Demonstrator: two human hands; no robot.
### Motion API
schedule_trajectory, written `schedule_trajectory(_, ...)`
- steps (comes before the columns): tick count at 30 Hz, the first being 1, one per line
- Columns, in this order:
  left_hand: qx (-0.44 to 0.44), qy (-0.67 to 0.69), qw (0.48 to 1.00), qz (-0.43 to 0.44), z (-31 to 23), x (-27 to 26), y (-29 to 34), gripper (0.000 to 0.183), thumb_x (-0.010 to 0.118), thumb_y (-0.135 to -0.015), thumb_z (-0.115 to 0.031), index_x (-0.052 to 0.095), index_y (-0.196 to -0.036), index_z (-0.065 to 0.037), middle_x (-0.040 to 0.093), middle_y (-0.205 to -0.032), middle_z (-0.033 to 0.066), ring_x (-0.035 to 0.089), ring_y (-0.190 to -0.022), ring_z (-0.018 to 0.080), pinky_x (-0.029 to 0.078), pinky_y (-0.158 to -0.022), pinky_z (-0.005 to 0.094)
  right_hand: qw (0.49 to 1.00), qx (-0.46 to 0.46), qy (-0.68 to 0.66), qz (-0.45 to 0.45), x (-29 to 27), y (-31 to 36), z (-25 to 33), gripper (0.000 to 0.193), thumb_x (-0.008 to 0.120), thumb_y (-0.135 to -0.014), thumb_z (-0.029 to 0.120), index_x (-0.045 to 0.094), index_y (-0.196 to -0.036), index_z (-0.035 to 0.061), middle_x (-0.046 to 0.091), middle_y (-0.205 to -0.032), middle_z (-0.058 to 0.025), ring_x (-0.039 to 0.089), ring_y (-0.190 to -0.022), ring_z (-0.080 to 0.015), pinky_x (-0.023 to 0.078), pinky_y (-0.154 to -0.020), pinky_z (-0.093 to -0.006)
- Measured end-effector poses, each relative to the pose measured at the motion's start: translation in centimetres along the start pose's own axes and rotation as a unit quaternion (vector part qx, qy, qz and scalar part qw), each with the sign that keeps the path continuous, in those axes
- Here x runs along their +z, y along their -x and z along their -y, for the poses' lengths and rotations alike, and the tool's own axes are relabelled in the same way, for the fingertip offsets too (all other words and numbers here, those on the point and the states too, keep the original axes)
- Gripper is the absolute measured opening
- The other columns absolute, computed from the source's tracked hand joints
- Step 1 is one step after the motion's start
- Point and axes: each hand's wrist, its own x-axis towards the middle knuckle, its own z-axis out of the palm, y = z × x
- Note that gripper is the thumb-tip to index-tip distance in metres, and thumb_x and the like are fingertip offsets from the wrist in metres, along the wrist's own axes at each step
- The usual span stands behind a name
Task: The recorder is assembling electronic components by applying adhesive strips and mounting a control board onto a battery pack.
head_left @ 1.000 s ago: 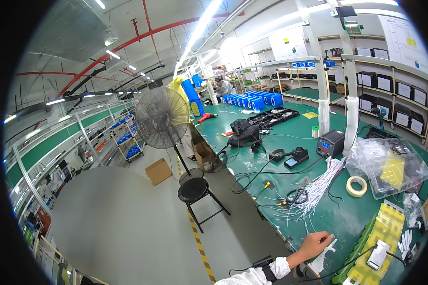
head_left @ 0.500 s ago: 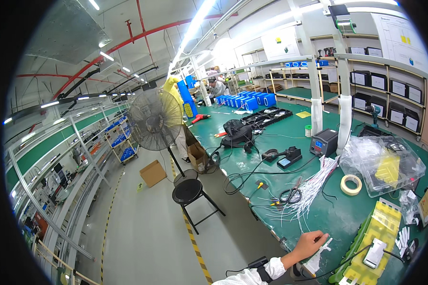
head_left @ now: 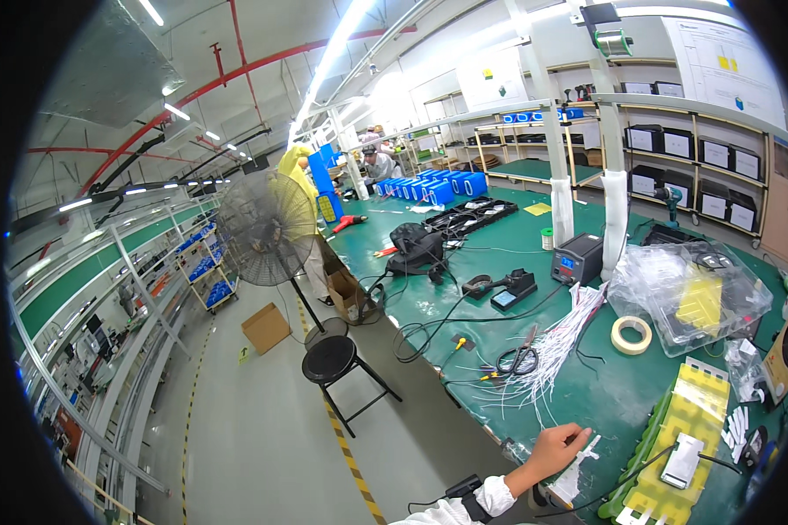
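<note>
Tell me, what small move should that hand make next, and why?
Probably slide the left hand a little right, toward the white module lying on the yellow-topped green pack. That module, with a black cable running from it, lies near the hand on the green workbench, and the hand isn't clearly holding anything.

one yellow-topped pack point(head_left: 693, 401), one tape roll point(head_left: 632, 348), one stool point(head_left: 329, 360)
</note>
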Motion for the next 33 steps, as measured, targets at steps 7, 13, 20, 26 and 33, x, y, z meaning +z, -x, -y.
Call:
schedule_trajectory(7,0.004,0.009,1.0,0.001,0.3,0.7,0.2,0.028,0.072,-0.097,-0.023,0.068,-0.083,0.002,0.056,-0.06,0.0077,0.047,-0.052,0.012,0.04,-0.051,0.0306,0.995,-0.1,0.023,0.013,2.5,-0.2,-4.7,0.023,0.067,-0.099,0.026,0.075,-0.107,0.0058,0.073,-0.098,-0.0225,0.069,-0.086,-0.0359,0.054,-0.08,-0.0459)
schedule_trajectory(13,-0.003,0.005,1.0,0.007,0.3,0.4,0.1,0.027,0.072,-0.096,-0.021,0.068,-0.083,0.002,0.056,-0.06,0.0075,0.046,-0.052,0.0109,0.039,-0.05,0.0297,0.996,-0.071,-0.036,-0.035,-0.2,-0.1,0.5,0.021,0.066,-0.096,0.014,0.07,-0.109,-0.002,0.071,-0.093,-0.0231,0.065,-0.079,-0.0372,0.053,-0.072,-0.0431)
schedule_trajectory(20,0.014,-0.003,1.0,0.0,0.0,0.4,-0.2,0.024,0.073,-0.095,-0.018,0.068,-0.081,0.002,0.056,-0.059,0.0072,0.047,-0.052,0.0093,0.037,-0.049,0.0294,0.994,-0.064,-0.072,-0.046,0.2,0.1,-0.3,0.02,0.066,-0.095,0.01,0.069,-0.109,-0.0046,0.071,-0.093,-0.0208,0.065,-0.077,-0.0342,0.052,-0.071,-0.041)
schedule_trajectory(26,-0.001,0.002,1.0,0.006,0.0,0.5,0.1,0.022,0.074,-0.094,-0.015,0.067,-0.081,0.002,0.059,-0.061,0.0059,0.048,-0.053,0.008,0.037,-0.049,0.0277,0.996,-0.042,-0.063,-0.041,0.4,0.4,-0.8,0.019,0.068,-0.094,0.008,0.069,-0.107,-0.0058,0.072,-0.093,-0.0175,0.065,-0.077,-0.0286,0.052,-0.069,-0.0393)
schedule_trajectory(33,-0.004,-0.001,1.0,0.012,0.2,0.4,-0.2,0.022,0.074,-0.094,-0.014,0.068,-0.081,0.002,0.059,-0.062,0.0053,0.048,-0.053,0.0073,0.038,-0.049,0.0272,0.993,-0.087,-0.027,-0.071,-0.2,-0.2,0.7,0.021,0.069,-0.092,0.007,0.071,-0.11,-0.0037,0.072,-0.094,-0.0188,0.066,-0.077,-0.0326,0.053,-0.07,-0.0406)
